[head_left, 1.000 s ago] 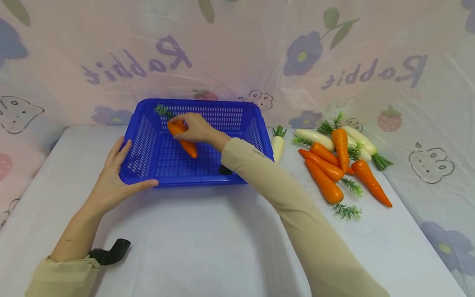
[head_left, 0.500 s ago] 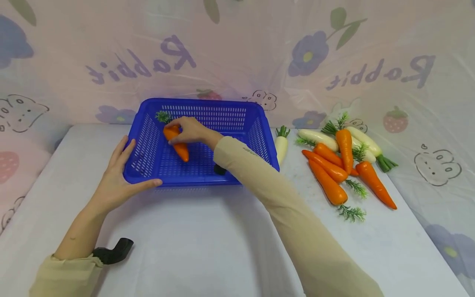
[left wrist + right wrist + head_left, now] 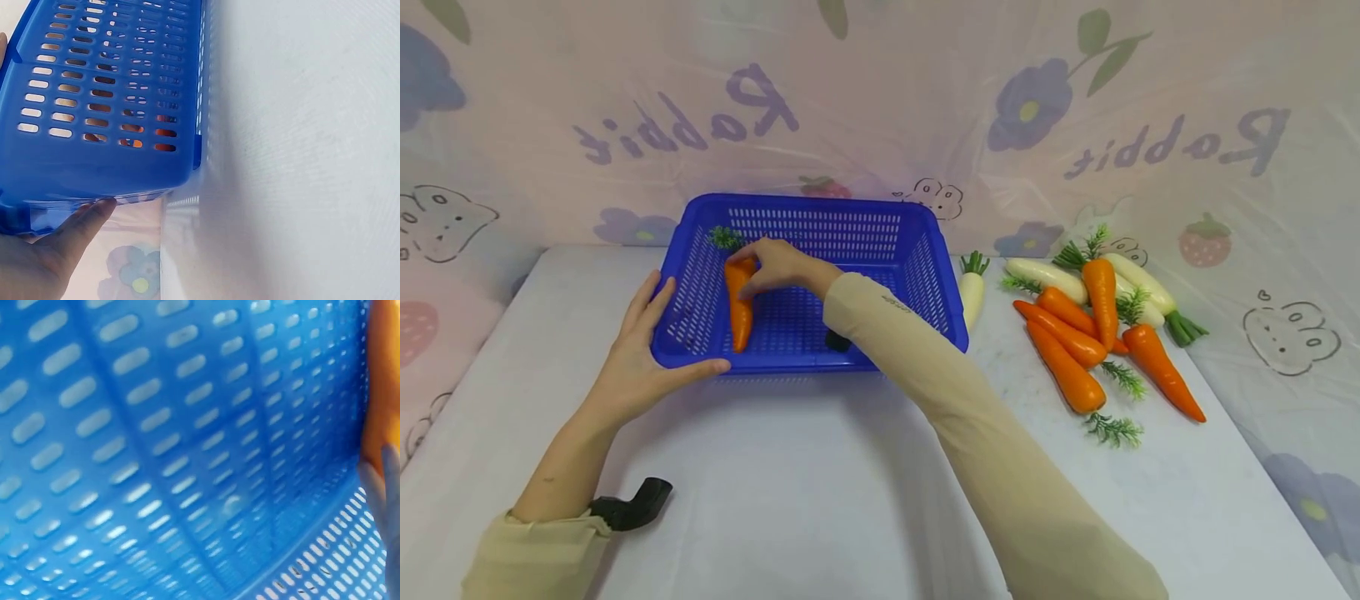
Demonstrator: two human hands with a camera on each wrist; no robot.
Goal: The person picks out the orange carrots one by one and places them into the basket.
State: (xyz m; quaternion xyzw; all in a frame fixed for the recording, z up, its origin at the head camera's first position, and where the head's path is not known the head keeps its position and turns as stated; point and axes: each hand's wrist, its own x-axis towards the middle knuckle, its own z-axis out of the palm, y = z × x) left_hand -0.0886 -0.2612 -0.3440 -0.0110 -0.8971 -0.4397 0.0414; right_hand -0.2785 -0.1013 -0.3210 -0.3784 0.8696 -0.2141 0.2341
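Observation:
A blue plastic basket (image 3: 842, 362) with slotted walls stands at the back of the table. Inside it, along the left wall, my right hand (image 3: 784, 268) pinches an orange carrot (image 3: 741, 321) near its leafy top. The carrot's tip points toward the front rim. Part of the carrot (image 3: 382, 381) and the fingertips show at the edge of the right wrist view. My left hand (image 3: 628, 367) spans the basket's front left corner, thumb along the front rim and straight fingers against the left side. The left wrist view shows the slotted wall (image 3: 94, 169) with fingers touching its outside.
Right of the basket stands a white radish (image 3: 972, 298). Several orange carrots (image 3: 1071, 379) and white radishes (image 3: 1138, 279) lie in a loose pile at the table's right side. A printed curtain (image 3: 880, 100) hangs behind the white table (image 3: 790, 492).
My right hand has moved slightly left and down with the carrot. The carrot has turned from slanting right to pointing nearly straight toward the front. My left hand stays at the basket corner.

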